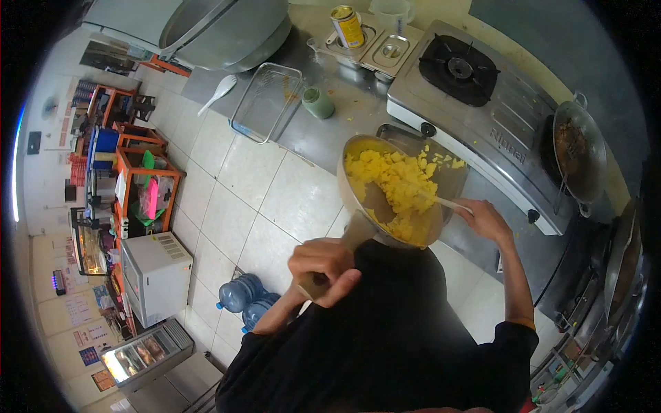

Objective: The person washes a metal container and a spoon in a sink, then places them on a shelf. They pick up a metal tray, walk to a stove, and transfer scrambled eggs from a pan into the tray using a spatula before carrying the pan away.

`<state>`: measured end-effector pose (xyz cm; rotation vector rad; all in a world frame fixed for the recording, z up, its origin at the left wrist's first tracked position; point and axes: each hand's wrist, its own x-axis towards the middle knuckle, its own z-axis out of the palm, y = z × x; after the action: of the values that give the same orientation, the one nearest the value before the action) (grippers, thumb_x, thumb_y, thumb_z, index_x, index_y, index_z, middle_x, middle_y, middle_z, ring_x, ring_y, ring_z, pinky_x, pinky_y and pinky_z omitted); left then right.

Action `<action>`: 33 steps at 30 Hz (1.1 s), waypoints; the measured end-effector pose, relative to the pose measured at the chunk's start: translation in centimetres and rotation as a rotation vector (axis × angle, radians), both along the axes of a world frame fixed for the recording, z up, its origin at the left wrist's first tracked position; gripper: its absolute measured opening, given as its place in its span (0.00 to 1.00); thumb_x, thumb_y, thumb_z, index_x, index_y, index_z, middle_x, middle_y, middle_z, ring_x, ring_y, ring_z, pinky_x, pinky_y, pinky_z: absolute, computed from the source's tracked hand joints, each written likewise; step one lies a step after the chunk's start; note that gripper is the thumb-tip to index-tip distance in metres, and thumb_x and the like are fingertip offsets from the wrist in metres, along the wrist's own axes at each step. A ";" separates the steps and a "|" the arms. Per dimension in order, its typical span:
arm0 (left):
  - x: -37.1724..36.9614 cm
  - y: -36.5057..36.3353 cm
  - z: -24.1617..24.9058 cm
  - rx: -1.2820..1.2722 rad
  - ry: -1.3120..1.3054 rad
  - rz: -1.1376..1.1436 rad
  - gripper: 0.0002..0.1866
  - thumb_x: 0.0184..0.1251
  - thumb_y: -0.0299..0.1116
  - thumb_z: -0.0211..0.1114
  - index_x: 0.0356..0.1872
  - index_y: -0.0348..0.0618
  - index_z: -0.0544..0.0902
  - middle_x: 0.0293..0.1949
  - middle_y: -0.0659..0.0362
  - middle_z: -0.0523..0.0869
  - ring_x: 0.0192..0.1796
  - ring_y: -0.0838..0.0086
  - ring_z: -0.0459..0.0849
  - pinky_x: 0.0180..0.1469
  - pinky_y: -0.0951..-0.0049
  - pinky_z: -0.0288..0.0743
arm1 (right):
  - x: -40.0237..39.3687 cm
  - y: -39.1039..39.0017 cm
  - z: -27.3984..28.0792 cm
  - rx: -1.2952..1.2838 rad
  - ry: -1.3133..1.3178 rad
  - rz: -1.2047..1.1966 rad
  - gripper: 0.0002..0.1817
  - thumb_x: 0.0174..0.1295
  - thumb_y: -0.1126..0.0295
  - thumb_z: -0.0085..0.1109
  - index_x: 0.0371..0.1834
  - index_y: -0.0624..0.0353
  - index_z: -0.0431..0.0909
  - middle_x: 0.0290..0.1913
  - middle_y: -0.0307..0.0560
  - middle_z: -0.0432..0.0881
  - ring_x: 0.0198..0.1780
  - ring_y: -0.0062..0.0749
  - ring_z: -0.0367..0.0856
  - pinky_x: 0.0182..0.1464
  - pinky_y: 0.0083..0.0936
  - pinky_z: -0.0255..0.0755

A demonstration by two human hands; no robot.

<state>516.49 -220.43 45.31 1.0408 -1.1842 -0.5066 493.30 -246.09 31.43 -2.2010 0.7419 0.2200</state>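
Observation:
My left hand is wrapped round the handle of a pale frying pan. The pan is tilted over the counter's front edge and holds yellow scrambled egg broken into small lumps. In my right hand is the light-coloured handle of a spatula, whose far end is among the egg and hard to make out. Just beyond the pan a metal tray lies on the counter, partly hidden by it. Bits of egg show at the pan's far right side.
A gas stove stands behind, with a dark-stained wok at its right. On the steel counter are a green-filled jar, a wire basket, a yellow can and a large pot. Blue water jugs sit on the floor.

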 end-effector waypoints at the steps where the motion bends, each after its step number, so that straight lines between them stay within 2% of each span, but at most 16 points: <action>1: 0.6 0.4 -0.6 -0.025 0.033 -0.011 0.17 0.47 0.13 0.61 0.09 0.43 0.66 0.11 0.57 0.72 0.14 0.70 0.72 0.18 0.74 0.64 | -0.7 0.0 0.1 -0.046 -0.023 0.026 0.15 0.64 0.61 0.50 0.51 0.49 0.78 0.38 0.55 0.81 0.36 0.47 0.80 0.41 0.38 0.72; 7: 1.6 4.6 -3.6 0.038 0.327 0.305 0.18 0.52 0.20 0.59 0.10 0.46 0.62 0.10 0.64 0.66 0.14 0.75 0.65 0.26 0.69 0.64 | 0.2 2.0 2.1 -0.103 0.048 -0.046 0.16 0.65 0.62 0.49 0.54 0.46 0.75 0.29 0.56 0.79 0.29 0.50 0.78 0.36 0.40 0.71; 10: 2.5 6.9 -5.3 0.076 0.402 0.360 0.15 0.52 0.24 0.61 0.13 0.45 0.65 0.15 0.62 0.69 0.23 0.73 0.70 0.37 0.66 0.70 | 0.7 3.2 2.4 -0.100 0.035 -0.099 0.16 0.65 0.62 0.49 0.55 0.46 0.75 0.28 0.58 0.79 0.29 0.51 0.77 0.35 0.40 0.70; 12: 3.0 7.6 -5.1 0.276 0.418 0.412 0.13 0.50 0.29 0.66 0.17 0.46 0.68 0.26 0.59 0.71 0.37 0.72 0.73 0.55 0.60 0.67 | 0.9 3.5 2.7 -0.085 0.061 -0.102 0.16 0.65 0.61 0.48 0.55 0.46 0.74 0.29 0.58 0.79 0.31 0.52 0.78 0.36 0.40 0.71; 13: 4.4 9.5 -5.6 0.374 0.420 0.247 0.13 0.48 0.38 0.69 0.31 0.44 0.76 0.44 0.51 0.74 0.54 0.66 0.70 0.66 0.56 0.56 | 1.0 3.6 2.8 -0.087 0.065 -0.097 0.16 0.65 0.61 0.48 0.55 0.46 0.74 0.29 0.58 0.79 0.31 0.52 0.78 0.36 0.40 0.71; 15: 5.5 11.6 -4.7 0.457 0.423 0.098 0.27 0.53 0.51 0.64 0.46 0.39 0.76 0.57 0.45 0.70 0.64 0.59 0.64 0.67 0.58 0.56 | 1.1 3.8 2.8 -0.085 0.085 -0.122 0.16 0.65 0.61 0.49 0.54 0.47 0.75 0.30 0.57 0.80 0.33 0.53 0.78 0.37 0.40 0.71; 16: 6.0 12.6 -4.8 0.457 0.426 0.103 0.27 0.53 0.51 0.64 0.46 0.39 0.76 0.57 0.45 0.70 0.64 0.59 0.64 0.67 0.58 0.56 | 1.1 3.9 2.6 -0.085 0.087 -0.117 0.16 0.65 0.61 0.49 0.54 0.47 0.75 0.30 0.57 0.80 0.33 0.53 0.78 0.37 0.40 0.71; 19: 7.3 14.4 -6.6 0.516 0.890 -0.218 0.38 0.59 0.61 0.53 0.55 0.34 0.71 0.65 0.42 0.62 0.68 0.54 0.59 0.68 0.62 0.55 | 1.0 4.1 2.5 -0.066 0.085 -0.118 0.16 0.65 0.62 0.48 0.54 0.47 0.75 0.32 0.57 0.80 0.34 0.53 0.78 0.38 0.41 0.70; 21: 8.0 15.3 -8.4 0.916 1.194 -0.273 0.39 0.62 0.65 0.46 0.51 0.32 0.73 0.59 0.41 0.70 0.56 0.57 0.75 0.58 0.68 0.69 | 1.2 4.7 3.1 -0.113 0.053 -0.121 0.16 0.65 0.61 0.49 0.54 0.49 0.75 0.40 0.56 0.81 0.41 0.49 0.80 0.43 0.36 0.72; 23: 8.9 14.8 -11.1 1.294 0.759 -0.467 0.36 0.64 0.63 0.45 0.48 0.32 0.73 0.46 0.45 0.80 0.35 0.66 0.83 0.38 0.73 0.78 | 1.6 4.9 3.3 -0.105 0.084 -0.108 0.16 0.65 0.61 0.49 0.54 0.49 0.75 0.43 0.57 0.80 0.43 0.50 0.79 0.44 0.36 0.72; 25: 8.4 11.9 -10.7 1.503 0.717 -0.515 0.30 0.64 0.59 0.51 0.41 0.34 0.76 0.30 0.53 0.84 0.21 0.73 0.78 0.25 0.76 0.74 | 2.3 5.0 3.8 -0.105 0.114 -0.101 0.16 0.65 0.62 0.48 0.54 0.49 0.75 0.46 0.57 0.79 0.45 0.50 0.78 0.46 0.36 0.71; 26: 8.0 11.4 -11.8 1.492 0.720 -0.494 0.30 0.64 0.59 0.51 0.41 0.34 0.76 0.30 0.53 0.84 0.21 0.73 0.78 0.25 0.76 0.74 | 2.7 5.1 4.3 -0.134 0.131 -0.106 0.16 0.65 0.63 0.48 0.55 0.49 0.74 0.46 0.56 0.79 0.45 0.50 0.78 0.46 0.37 0.71; 28: 7.3 10.8 -14.7 1.587 0.305 -0.496 0.22 0.61 0.50 0.60 0.34 0.35 0.78 0.23 0.55 0.82 0.21 0.72 0.79 0.25 0.74 0.73 | 2.2 5.3 3.8 -0.206 0.076 -0.110 0.17 0.64 0.65 0.48 0.56 0.49 0.73 0.45 0.56 0.79 0.45 0.52 0.78 0.46 0.38 0.71; 29: 6.4 10.9 -14.5 1.584 0.306 -0.489 0.22 0.61 0.50 0.60 0.34 0.35 0.78 0.23 0.55 0.82 0.21 0.72 0.79 0.25 0.74 0.73 | 1.8 6.0 3.8 -0.208 0.071 -0.105 0.17 0.64 0.65 0.48 0.56 0.49 0.73 0.45 0.56 0.79 0.45 0.52 0.78 0.46 0.38 0.71; 32: 4.8 12.2 -15.6 1.261 -0.245 -0.291 0.16 0.54 0.41 0.66 0.31 0.35 0.78 0.20 0.51 0.80 0.23 0.69 0.80 0.28 0.68 0.73 | 1.9 6.9 4.1 -0.258 0.109 -0.163 0.18 0.64 0.65 0.48 0.57 0.49 0.72 0.45 0.57 0.79 0.45 0.53 0.77 0.45 0.39 0.71; 33: 4.4 12.8 -15.4 1.205 -0.164 -0.293 0.15 0.54 0.39 0.65 0.31 0.34 0.78 0.21 0.50 0.80 0.24 0.66 0.80 0.30 0.67 0.74 | 1.8 7.4 4.2 -0.245 0.080 -0.187 0.17 0.64 0.66 0.49 0.57 0.49 0.73 0.45 0.56 0.79 0.45 0.51 0.78 0.46 0.38 0.71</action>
<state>520.88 -207.64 29.95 1.9452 -1.1508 -1.4879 495.10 -238.69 35.66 -2.3442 1.0612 0.1291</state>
